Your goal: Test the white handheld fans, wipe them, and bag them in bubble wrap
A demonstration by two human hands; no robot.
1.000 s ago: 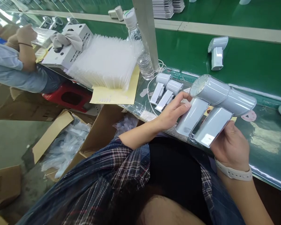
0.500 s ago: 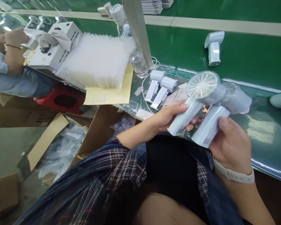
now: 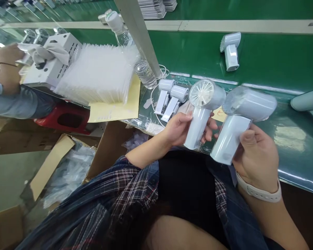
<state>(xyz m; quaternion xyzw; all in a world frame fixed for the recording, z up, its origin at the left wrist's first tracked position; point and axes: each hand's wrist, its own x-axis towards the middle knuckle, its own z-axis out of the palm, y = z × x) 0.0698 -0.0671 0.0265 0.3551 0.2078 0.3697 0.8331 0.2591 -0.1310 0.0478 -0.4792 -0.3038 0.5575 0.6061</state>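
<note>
My left hand [image 3: 181,130] is wrapped round the handle of a pale blue handheld fan [image 3: 198,130], its round grille tilted toward me. In my right hand [image 3: 258,156] is a second handheld fan [image 3: 231,137] of the same colour, gripped by its handle with the head pointing right. Both fans are held up side by side over the near edge of the bench, slightly apart. Two more fans [image 3: 170,107] lie on the bench just left of my left hand. Another fan [image 3: 231,57] rests on the green surface further back.
A stack of clear plastic sleeves [image 3: 96,73] sits on yellow card [image 3: 114,113] at left, beside a water bottle [image 3: 145,73] and a metal post [image 3: 141,34]. One more fan [image 3: 306,100] lies at right. Far left, a co-worker's arm [image 3: 10,69] reaches over a white box [image 3: 52,62].
The two fans, overlapping before, have moved apart. The left one shifted left and stands more upright; the right one's head has turned to show more of its side. The view has shifted slightly.
</note>
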